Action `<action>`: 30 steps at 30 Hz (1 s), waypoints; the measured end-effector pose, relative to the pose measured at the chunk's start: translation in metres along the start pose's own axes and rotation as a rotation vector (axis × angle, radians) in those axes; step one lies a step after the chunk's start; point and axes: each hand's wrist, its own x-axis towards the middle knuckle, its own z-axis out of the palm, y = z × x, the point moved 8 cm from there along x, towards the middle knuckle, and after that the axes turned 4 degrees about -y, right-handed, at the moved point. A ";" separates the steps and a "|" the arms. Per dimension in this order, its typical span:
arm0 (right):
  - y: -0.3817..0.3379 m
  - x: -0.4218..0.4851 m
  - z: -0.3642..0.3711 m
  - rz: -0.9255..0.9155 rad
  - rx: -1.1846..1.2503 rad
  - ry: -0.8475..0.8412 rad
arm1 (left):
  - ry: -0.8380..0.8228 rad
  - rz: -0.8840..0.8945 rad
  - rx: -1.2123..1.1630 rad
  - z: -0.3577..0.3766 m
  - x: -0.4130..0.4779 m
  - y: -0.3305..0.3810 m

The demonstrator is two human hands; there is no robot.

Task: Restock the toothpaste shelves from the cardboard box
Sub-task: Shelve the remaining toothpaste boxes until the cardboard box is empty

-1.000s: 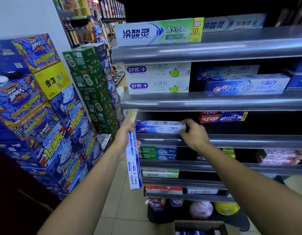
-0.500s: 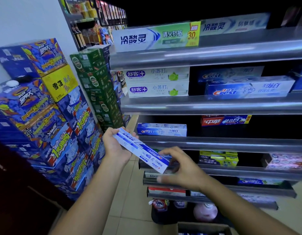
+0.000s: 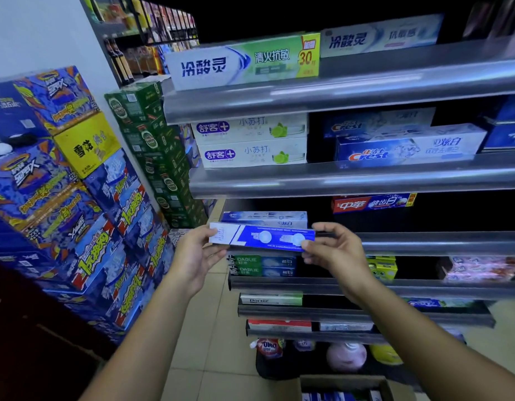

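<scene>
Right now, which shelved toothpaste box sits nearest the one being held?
The blue-and-white box directly behind the held box, at the left of its shelf; the red box sits farther right.

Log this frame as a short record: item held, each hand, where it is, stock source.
item held: blue and white toothpaste box, level
left hand: grips its left end
right hand: pinches its right end
where: in front of the third visible shelf, not on it
already there: one similar shelved box behind it
source: open cardboard box on the floor below
</scene>
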 end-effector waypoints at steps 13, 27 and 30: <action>-0.043 -0.085 0.065 -0.887 -0.899 -0.314 | -0.053 -0.190 -0.165 0.017 -0.046 -0.033; -0.035 -0.065 0.038 -0.532 -0.674 -0.175 | -0.093 -0.008 -0.323 0.004 -0.054 -0.015; -0.043 -0.060 0.040 -0.441 -0.628 -0.114 | -0.183 0.155 -0.021 0.006 -0.056 0.006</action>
